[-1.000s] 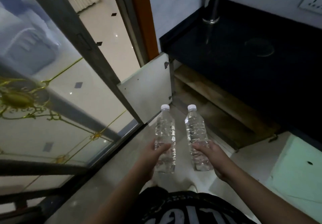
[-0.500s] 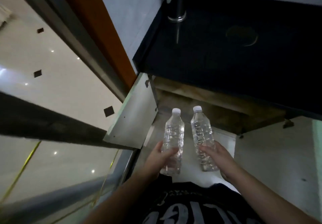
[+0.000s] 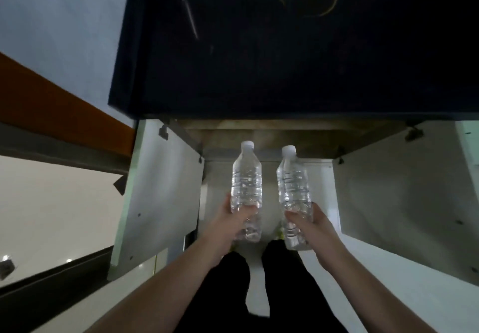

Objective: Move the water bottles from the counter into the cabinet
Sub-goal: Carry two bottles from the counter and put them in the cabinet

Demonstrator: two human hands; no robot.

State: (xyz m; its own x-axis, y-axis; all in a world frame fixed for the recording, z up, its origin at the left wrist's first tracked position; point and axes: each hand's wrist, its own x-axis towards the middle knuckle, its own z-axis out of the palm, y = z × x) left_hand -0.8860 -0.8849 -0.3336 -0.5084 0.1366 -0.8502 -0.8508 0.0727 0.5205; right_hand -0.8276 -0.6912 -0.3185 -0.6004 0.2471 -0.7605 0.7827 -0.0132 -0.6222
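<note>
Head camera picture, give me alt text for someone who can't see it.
A person's left hand and right hand each grip a clear water bottle, left bottle and right bottle, in front of an open cabinet beneath a dark counter, its two doors swung wide.

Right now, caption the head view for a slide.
Left hand and right hand each hold a bottle before the open cabinet.

Home kitchen: dark stone counter [image 3: 285, 68] at 12 o'clock, open base cabinet [image 3: 259, 135] beneath with white doors [image 3: 160, 197], glossy tiled floor [image 3: 51, 203] at 9 o'clock.
</note>
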